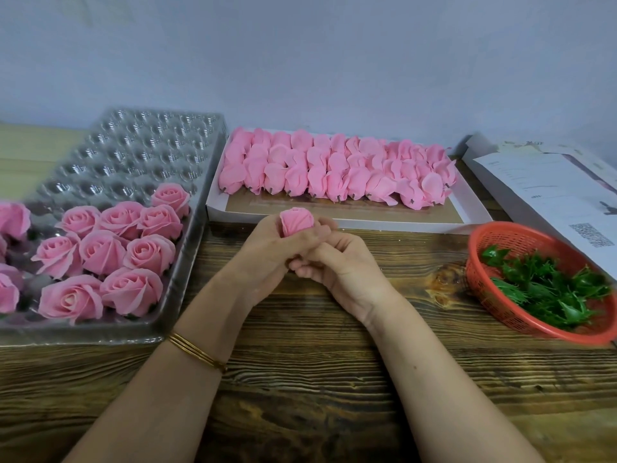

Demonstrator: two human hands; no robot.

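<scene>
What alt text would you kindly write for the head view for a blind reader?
The left hand grips a pink rose bud above a wooden table; the right hand curls beneath it. Roses sit in a clear tray left, green leaves a red basket right.

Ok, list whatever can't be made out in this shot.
All in the head view:
- Base of the pink rose head: hidden by the left hand gripping it.
- What the right hand pinches, if anything: hidden behind its curled fingers.
- Print on the paper sheets: too small; sheets cut off by the right edge.
- Clear plastic tray: left end cut off by the frame edge.
</scene>
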